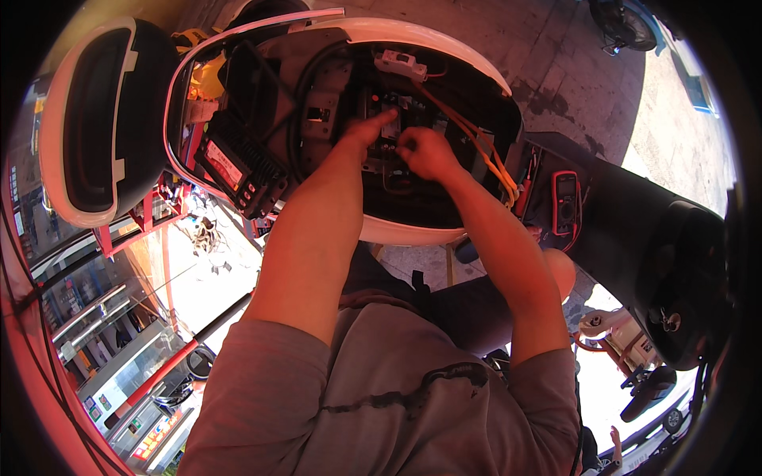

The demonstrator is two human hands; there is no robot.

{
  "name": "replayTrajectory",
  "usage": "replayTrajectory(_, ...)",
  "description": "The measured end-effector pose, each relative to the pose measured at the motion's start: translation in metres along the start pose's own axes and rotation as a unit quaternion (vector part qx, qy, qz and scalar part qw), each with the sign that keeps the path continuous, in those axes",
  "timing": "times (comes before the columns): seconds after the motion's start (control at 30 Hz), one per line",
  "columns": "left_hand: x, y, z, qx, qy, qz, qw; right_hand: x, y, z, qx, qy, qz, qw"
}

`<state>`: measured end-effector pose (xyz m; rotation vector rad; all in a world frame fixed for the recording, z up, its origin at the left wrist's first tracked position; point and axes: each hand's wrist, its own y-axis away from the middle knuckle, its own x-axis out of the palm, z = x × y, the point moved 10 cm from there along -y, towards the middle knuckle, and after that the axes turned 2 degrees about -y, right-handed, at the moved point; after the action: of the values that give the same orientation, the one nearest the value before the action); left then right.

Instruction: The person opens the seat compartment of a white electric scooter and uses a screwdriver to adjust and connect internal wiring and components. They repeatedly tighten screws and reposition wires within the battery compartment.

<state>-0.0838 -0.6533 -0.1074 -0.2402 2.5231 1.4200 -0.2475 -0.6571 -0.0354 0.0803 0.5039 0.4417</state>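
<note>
Both of my hands reach into the black compartment of an opened scooter body (pixel 421 232) with a cream-white rim. My left hand (pixel 367 131) lies on a dark part with small terminals (pixel 390 103), its thumb stretched across; the other fingers are mostly hidden. Just right of it, my right hand (pixel 431 154) is closed, with curled fingertips pinched at the terminals' near side. What they pinch is too small and dark to make out. A white circuit breaker (pixel 399 63) sits at the far wall. Orange cables (pixel 456 119) run from it toward the right edge.
A finned black controller box (pixel 238 168) rests at the compartment's left edge. On the scooter's footboard, to the right, lies a red multimeter (pixel 565 205). A white-and-black seat or lid (pixel 99 119) stands far left. Another vehicle's wheel (pixel 631 28) shows at far right.
</note>
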Motion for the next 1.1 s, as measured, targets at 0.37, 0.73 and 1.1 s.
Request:
replayTrajectory(0.37, -0.008, -0.002, -0.002, 0.017, -0.035, -0.048, 0.998, -0.001, 0.000, 0.006, 0.000, -0.013, 0.004, 1.000)
replayTrajectory(0.73, -0.005, -0.016, 0.006, 0.005, -0.004, -0.033, 0.999, -0.002, 0.002, 0.000, 0.037, -0.024, 0.014, 0.999)
replayTrajectory(1.1, -0.004, 0.016, -0.012, 0.019, -0.016, -0.025, 0.999, -0.001, 0.001, 0.002, 0.012, -0.005, 0.021, 1.000)
